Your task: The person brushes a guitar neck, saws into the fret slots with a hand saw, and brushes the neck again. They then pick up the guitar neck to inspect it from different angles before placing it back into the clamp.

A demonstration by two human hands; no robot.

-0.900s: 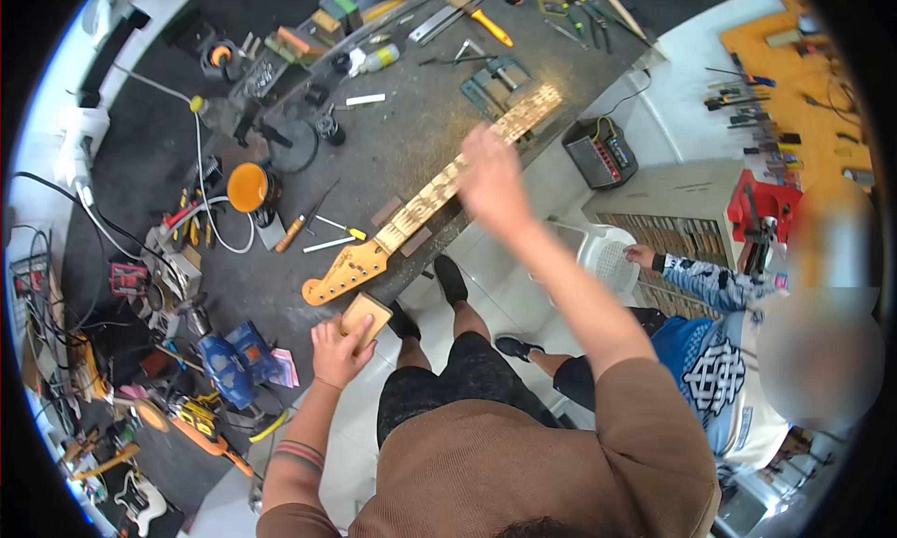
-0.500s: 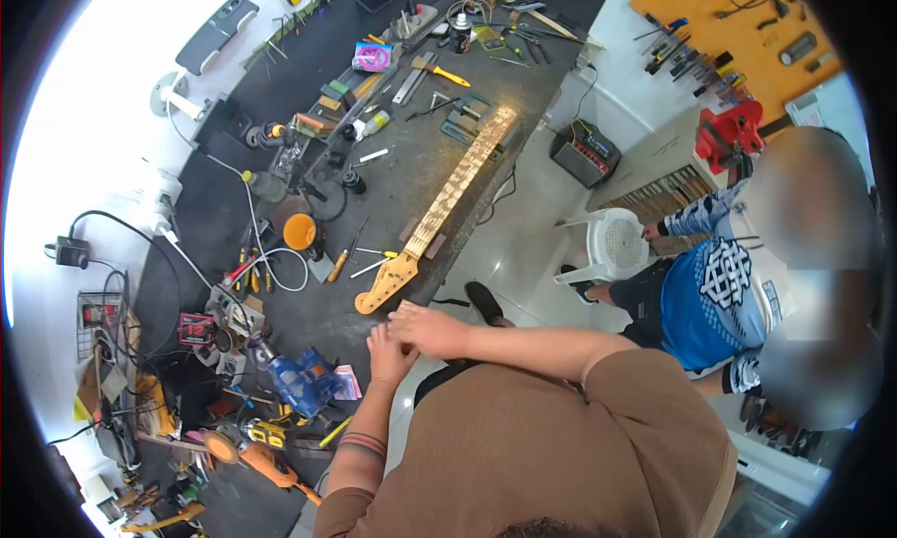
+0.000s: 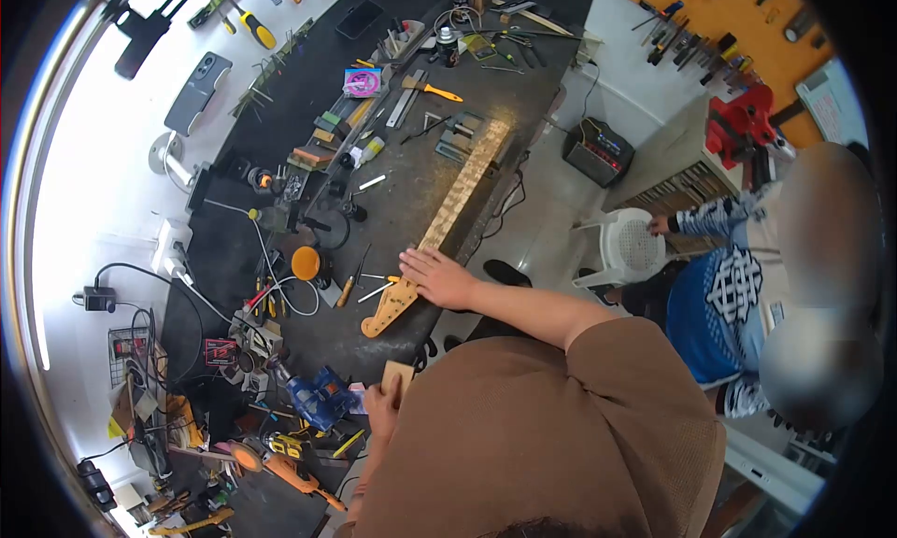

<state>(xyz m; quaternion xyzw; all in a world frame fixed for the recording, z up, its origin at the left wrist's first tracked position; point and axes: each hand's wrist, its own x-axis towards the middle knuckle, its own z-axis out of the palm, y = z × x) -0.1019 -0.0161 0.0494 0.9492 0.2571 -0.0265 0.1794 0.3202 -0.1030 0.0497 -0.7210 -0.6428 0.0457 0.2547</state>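
Note:
A guitar neck (image 3: 464,185) lies slantwise along the bench near its edge, its headstock (image 3: 385,310) pointing toward me. Its fretboard side looks mottled light and brown. My right hand (image 3: 441,278) rests on the neck just above the headstock, fingers stretched out flat. Down by the bench edge, close to my body, my left hand (image 3: 381,409) grips a flat tan block (image 3: 397,375); part of that hand is hidden by my torso. Under the neck's far end sits a greenish metal vise (image 3: 458,138).
On the bench near my left hand are a blue power tool (image 3: 318,398) and an orange sander (image 3: 290,473). A brush (image 3: 434,92), an orange-lidded jar (image 3: 306,262) and cables lie farther off. A person (image 3: 738,295) stands at right beside a white stool (image 3: 633,246).
My hands, together by the headstock before, are now apart. The right has moved up onto the neck; the left has drawn back toward my body with the tan block showing.

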